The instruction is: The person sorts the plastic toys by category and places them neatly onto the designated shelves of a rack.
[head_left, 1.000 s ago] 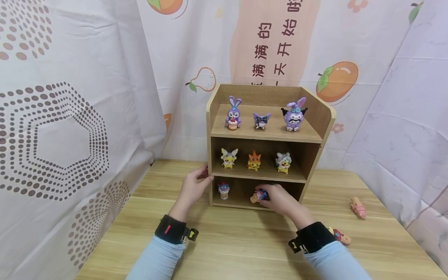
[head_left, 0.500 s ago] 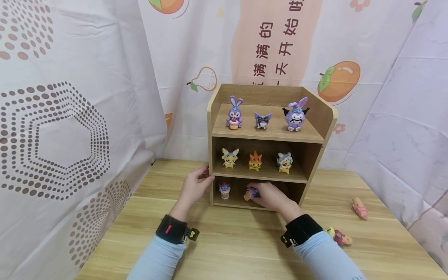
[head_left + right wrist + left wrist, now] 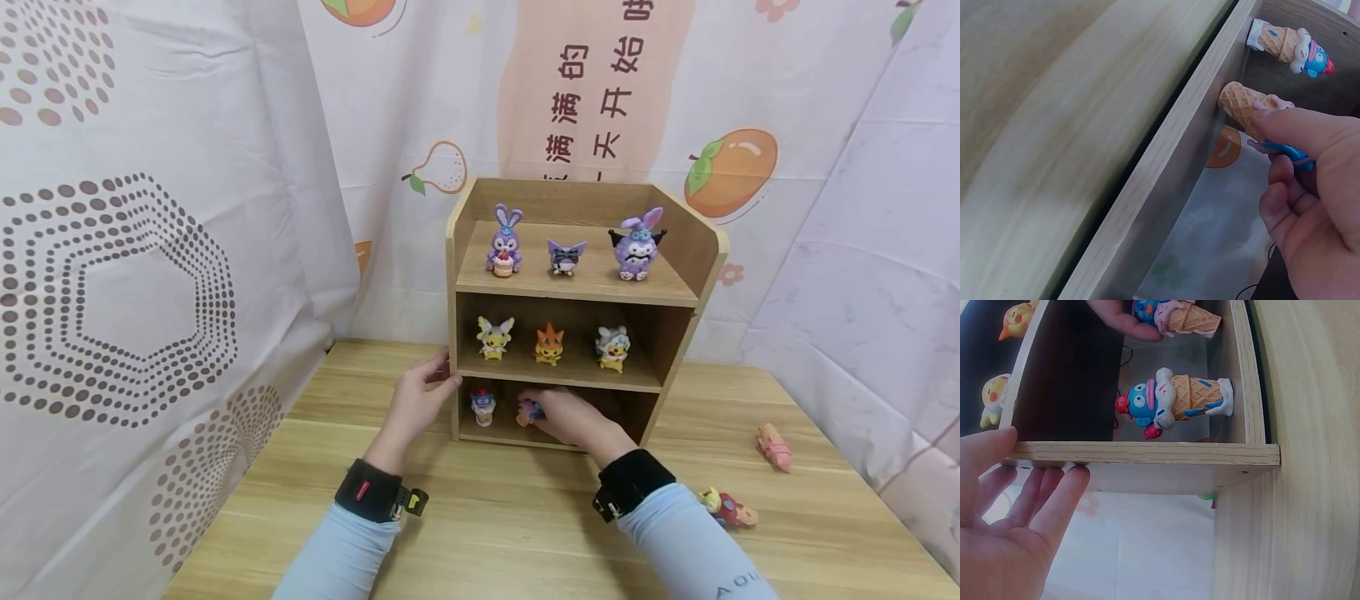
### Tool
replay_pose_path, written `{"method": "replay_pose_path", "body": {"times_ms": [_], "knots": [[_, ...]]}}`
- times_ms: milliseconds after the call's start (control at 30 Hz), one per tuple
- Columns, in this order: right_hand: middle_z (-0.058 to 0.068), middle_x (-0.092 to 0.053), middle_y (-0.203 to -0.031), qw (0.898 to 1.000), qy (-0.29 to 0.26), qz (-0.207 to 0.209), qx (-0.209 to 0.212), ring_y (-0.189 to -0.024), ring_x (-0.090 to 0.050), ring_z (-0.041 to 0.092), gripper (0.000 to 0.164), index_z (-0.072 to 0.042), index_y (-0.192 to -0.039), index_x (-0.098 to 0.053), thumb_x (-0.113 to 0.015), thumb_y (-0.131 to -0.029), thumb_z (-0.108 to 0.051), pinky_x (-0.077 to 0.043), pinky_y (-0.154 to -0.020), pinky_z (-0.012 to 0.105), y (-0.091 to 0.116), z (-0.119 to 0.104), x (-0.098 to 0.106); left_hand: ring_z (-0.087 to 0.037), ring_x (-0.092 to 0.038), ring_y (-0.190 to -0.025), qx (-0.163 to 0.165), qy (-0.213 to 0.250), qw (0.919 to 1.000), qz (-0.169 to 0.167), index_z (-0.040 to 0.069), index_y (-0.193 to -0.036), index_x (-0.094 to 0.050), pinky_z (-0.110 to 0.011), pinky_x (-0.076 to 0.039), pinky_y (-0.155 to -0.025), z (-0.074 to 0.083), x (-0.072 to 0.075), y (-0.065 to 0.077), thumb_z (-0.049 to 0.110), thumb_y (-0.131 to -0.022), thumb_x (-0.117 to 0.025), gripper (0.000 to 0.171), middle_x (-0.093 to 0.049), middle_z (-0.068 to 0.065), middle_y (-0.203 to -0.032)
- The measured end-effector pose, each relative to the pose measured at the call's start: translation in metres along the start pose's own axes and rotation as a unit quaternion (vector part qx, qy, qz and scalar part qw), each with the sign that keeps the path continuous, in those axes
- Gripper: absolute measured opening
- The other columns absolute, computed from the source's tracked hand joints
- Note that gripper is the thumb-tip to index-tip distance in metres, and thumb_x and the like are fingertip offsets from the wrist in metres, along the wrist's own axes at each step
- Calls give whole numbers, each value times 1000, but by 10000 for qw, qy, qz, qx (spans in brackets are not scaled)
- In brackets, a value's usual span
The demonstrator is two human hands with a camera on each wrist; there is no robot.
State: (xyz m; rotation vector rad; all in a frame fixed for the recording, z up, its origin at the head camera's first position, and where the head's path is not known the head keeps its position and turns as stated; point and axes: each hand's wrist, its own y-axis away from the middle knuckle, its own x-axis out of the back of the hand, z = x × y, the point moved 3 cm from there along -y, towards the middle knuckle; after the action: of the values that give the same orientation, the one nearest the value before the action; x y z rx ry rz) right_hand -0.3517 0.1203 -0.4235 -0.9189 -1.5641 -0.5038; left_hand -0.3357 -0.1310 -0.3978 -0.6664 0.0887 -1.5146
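Note:
On the table stands a small wooden shelf point(image 3: 577, 295) with three tiers. My right hand point(image 3: 566, 415) is inside its bottom tier and pinches an ice-cream cone figurine point(image 3: 1249, 107), with a waffle cone and pink and blue top, between thumb and fingers. The cone end is close over the tier's floor, tilted in the right wrist view. To its left stands another ice-cream cone figurine point(image 3: 1175, 400) with a blue face and red tip. My left hand point(image 3: 417, 398) rests on the shelf's left side panel point(image 3: 1147, 453), thumb at the front edge and straight fingers against the outside.
The middle tier bears a grey-and-yellow figurine point(image 3: 494, 338), an orange one point(image 3: 549, 343) and another grey-and-yellow one point(image 3: 612, 348). Three purple figurines, including a bunny point(image 3: 506, 242), stand on top. Right of the shelf, a pink figurine point(image 3: 774, 447) and a red-and-yellow one point(image 3: 729, 508) lie on the table.
My right hand has moved left within the bottom tier, bringing the cone figurine nearer the blue-faced one and more upright. The left hand has stayed at the shelf's side.

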Motion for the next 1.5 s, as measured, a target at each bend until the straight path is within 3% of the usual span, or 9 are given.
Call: {"method": "replay_pose_path", "body": {"times_ms": [333, 533, 633, 900, 1067, 1200, 1333, 1500], "knots": [[-3, -56, -100, 9998, 1, -90, -158, -79, -50, 10, 46, -10, -133, -53, -64, -89, -8, -47, -72, 28, -4, -2, -1, -31, -58, -103, -10, -16, 10000, -6, 3, -133, -53, -40, -54, -86, -2, -1, 0, 17, -88, -70, 50, -62, -13, -116], [0, -50, -111, 9998, 62, 119, -154, -84, -48, 12, 48, -18, -130, -50, -68, -86, -9, -43, -73, 29, -5, -2, 0, -28, -59, -102, -9, -44, 10000, 27, 4, -133, -53, -40, -54, -86, -4, -1, -1, 16, -88, -70, 50, -62, -13, -116], [0, -48, -106, 9998, 14, 164, -139, -83, -47, 13, 45, -20, -127, -48, -69, -87, -11, -42, -74, 29, -5, -2, 0, -29, -59, -102, 1, -45, 10000, 28, 4, -133, -53, -40, -54, -86, -4, -1, -2, 16, -89, -70, 49, -62, -12, -115], [7, -53, -124, 9990, -4, 36, -440, -90, -53, 13, 54, -16, -137, -46, -69, -89, -21, -49, -82, 35, -4, 0, 0, -31, -58, -103, -22, 48, 10000, 18, 4, -134, -53, -40, -54, -86, -4, -1, -1, 17, -89, -70, 50, -62, -13, -115], [10, -51, -127, 9984, -53, 226, -513, -96, -53, 16, 64, -12, -142, -41, -70, -87, -30, -49, -84, 38, -3, 1, -1, -29, -59, -103, -37, -13, 10000, 17, 4, -134, -53, -40, -54, -85, -3, -1, 0, 17, -89, -70, 50, -62, -12, -115], [13, -54, -126, 9945, -254, 444, -910, -100, -55, 21, 79, -10, -147, -32, -71, -84, -38, -50, -85, 40, 0, 0, -2, -29, -59, -103, -64, -64, 10000, 20, 3, -134, -52, -40, -54, -85, 0, -1, 0, 17, -88, -70, 51, -62, -13, -115], [21, -55, -126, 9839, -670, 722, -1491, -106, -55, 31, 91, -5, -148, -26, -74, -81, -41, -50, -88, 45, 1, -5, -4, -32, -58, -103, -51, -77, 10000, 19, 3, -134, -52, -42, -54, -85, 0, 0, 0, 16, -88, -70, 51, -62, -14, -115], [18, -61, -110, 9710, -745, 1116, -1980, -94, -58, 31, 76, -3, -134, -43, -76, -79, -43, -53, -80, 46, 0, -9, -9, -33, -58, -103, -61, -37, 10000, 4, 2, -134, -52, -46, -53, -87, -1, -1, 0, 15, -88, -70, 51, -62, -15, -115]]}}
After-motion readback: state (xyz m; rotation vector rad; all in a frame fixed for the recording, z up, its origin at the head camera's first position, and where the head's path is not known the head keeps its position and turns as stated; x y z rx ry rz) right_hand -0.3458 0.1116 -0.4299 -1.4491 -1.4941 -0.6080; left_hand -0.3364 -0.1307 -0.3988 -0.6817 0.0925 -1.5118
